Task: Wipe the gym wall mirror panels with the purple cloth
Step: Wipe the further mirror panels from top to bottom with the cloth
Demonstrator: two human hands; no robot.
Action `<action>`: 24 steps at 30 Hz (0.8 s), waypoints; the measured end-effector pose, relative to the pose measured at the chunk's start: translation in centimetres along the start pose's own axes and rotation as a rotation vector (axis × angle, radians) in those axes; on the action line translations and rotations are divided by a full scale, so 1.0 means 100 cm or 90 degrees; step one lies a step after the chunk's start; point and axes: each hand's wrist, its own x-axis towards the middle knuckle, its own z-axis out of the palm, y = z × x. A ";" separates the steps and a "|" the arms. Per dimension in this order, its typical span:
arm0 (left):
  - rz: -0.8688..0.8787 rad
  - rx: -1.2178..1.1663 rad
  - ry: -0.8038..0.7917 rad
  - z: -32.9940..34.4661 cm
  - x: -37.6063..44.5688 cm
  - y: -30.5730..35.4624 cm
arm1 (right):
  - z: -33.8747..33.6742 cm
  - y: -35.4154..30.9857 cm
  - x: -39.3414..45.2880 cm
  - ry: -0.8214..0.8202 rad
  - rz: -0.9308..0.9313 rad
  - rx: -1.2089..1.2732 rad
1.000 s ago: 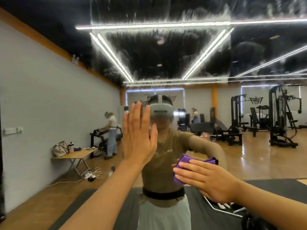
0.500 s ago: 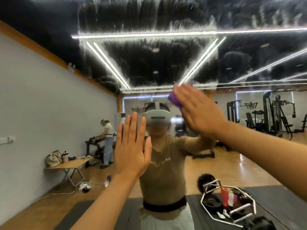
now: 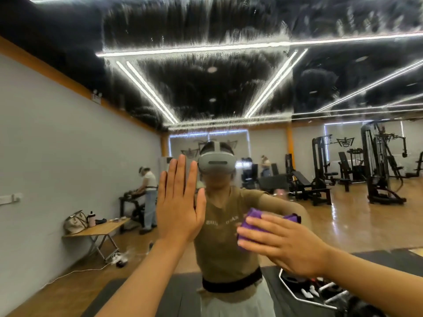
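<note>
The wall mirror panel (image 3: 206, 92) fills the view, with streaky wet smears across its upper part. My left hand (image 3: 179, 202) lies flat against the glass, fingers straight and pointing up. My right hand (image 3: 281, 245) presses the folded purple cloth (image 3: 251, 219) onto the mirror at chest height, fingers spread straight over it. Most of the cloth is hidden under that hand; its edges show above the fingers. My own reflection stands behind both hands.
A vertical seam (image 3: 291, 88) splits this panel from the panel to the right. Reflected in the glass are a folding table (image 3: 100, 229) with bags at left, another person (image 3: 148, 193), weight machines (image 3: 375, 170) at right, and floor mats with a hex bar (image 3: 309, 291).
My right hand swept the cloth up to head height, then back down to chest height. My left hand stayed flat on the glass.
</note>
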 end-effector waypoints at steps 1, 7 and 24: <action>-0.001 0.003 -0.001 0.000 0.000 0.001 | 0.001 -0.003 -0.014 -0.020 -0.049 -0.020; 0.001 0.005 0.001 0.002 0.001 0.003 | 0.000 0.027 -0.007 -0.001 -0.029 0.034; 0.007 0.017 0.012 0.004 -0.001 0.002 | -0.011 0.037 0.062 0.216 0.544 0.148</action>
